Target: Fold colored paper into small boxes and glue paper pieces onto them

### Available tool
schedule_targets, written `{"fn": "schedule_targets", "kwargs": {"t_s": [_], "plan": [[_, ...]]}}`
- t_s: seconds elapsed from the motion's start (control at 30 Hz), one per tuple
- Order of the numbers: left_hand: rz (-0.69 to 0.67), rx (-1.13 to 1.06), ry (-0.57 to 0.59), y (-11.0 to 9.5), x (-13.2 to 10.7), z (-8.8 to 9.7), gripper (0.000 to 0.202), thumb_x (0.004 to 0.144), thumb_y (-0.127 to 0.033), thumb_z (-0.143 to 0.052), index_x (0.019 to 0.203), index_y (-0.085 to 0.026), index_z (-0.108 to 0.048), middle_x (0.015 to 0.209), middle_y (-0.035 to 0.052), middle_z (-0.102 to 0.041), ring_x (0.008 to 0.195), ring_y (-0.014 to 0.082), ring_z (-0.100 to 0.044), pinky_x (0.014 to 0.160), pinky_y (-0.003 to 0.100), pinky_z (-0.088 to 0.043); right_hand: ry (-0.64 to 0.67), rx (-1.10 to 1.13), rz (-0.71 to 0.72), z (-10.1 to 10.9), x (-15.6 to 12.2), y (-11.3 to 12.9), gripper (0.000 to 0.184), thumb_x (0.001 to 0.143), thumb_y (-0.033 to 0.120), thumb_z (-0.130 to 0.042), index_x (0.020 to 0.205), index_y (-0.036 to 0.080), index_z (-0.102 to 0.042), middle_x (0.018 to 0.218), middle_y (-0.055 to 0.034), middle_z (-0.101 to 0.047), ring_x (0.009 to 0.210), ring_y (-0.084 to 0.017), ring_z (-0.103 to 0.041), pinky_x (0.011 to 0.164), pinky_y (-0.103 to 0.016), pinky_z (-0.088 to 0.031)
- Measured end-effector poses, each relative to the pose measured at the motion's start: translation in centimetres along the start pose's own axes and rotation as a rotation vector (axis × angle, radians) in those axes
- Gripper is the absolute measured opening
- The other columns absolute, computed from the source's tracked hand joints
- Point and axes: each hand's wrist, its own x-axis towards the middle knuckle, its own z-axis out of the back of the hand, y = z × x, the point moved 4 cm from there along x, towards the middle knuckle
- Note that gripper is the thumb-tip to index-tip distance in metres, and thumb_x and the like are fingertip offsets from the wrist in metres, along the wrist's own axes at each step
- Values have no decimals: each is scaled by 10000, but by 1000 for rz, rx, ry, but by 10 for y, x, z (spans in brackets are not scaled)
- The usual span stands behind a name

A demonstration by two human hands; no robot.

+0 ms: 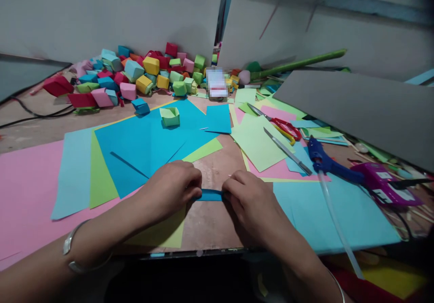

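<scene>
So the person's got a small folded blue paper strip [210, 195] pinched between both hands, low and centre on the wooden surface [210, 221], right at the near edge. The strip's long axis runs left to right, pretty much flat on the surface. The left hand [172, 187] is closed on its left end and the right hand [249, 199] on its right end, fingers curled down over it, so only the middle bit of blue shows between them. Neither hand is nearer really, they're about even, one per end.

Around it: a big blue sheet [149, 147] lies just beyond the left hand, with a light green sheet [101, 172] and a pink sheet [27, 194] spread under and to the left of it. A yellow-green sheet [162, 233] sits under the left wrist. A little green folded box [170, 116] rests on the blue sheet, and farther back there's a whole pile of coloured paper boxes [135, 74] against the wall.

To the right, well apart from the hands: a utility knife [286, 145], red-handled scissors [283, 125], and a blue glue gun [327, 160] with its clear stick trailing toward the near edge over another light blue sheet [339, 212]. A grey board [366, 108] leans over that side. Nothing sits between the hands and the strip.
</scene>
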Motion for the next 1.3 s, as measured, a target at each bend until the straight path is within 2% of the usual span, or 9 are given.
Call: {"fn": "schedule_targets", "kwargs": {"t_s": [0.23,0.4,0.53,0.77,0.9,1.1,1.2,1.3], "plan": [[-89,55,-11,-7,-2,-4,109,844,-136,-582,791,-197,-656,766,18,-646,741,183,-554,639,302,-348,-113,-120,77,-1,-7,2,154,828,87,-602,709,183,-612,717,-5,-604,714,-174,-502,622,-319,-241],[-232,295,5,-20,-7,-2,110,893,-149,-558,807,-194,-610,790,14,-619,736,192,-508,611,340,-286,-208,-196,165,3,-13,-2,165,872,98,-563,755,175,-651,775,-33,-634,749,-191,-506,669,-339,-270],[-238,382,32,-25,-9,-1,70,903,-185,-580,838,-192,-603,817,17,-608,751,200,-501,609,351,-279,-235,-215,224,3,-17,-4,174,900,131,-536,793,168,-669,775,-48,-621,762,-203,-487,681,-344,-290],[-248,357,80,-29,-7,-3,54,874,-178,-631,829,-183,-602,828,18,-611,757,207,-520,602,353,-297,-248,-229,191,0,-24,-6,248,938,150,-465,777,153,-653,777,-69,-590,770,-210,-457,688,-346,-319],[-252,368,82,-30,-6,-6,64,897,-181,-598,833,-180,-594,830,18,-620,764,205,-529,603,350,-301,-246,-221,164,1,-26,-5,269,944,125,-438,766,151,-638,778,-69,-589,772,-207,-460,692,-351,-328],[-251,312,40,-28,-6,-7,49,915,-208,-578,881,-191,-608,844,16,-635,797,197,-531,628,356,-299,-237,-172,175,1,-30,-6,242,960,170,-455,822,152,-654,844,-69,-629,836,-214,-487,741,-368,-353],[-256,284,74,-28,-7,-6,65,908,-240,-597,940,-213,-647,808,4,-621,781,195,-526,603,360,-268,-234,-167,178,1,-31,-8,245,949,159,-473,805,140,-670,820,-80,-612,806,-210,-473,717,-355,-362],[-271,286,53,-27,-8,-6,105,927,-245,-569,951,-239,-671,790,2,-613,772,191,-523,593,363,-245,-244,-178,177,1,-32,-8,246,935,144,-487,782,130,-679,787,-85,-597,780,-211,-460,686,-347,-359]]}}
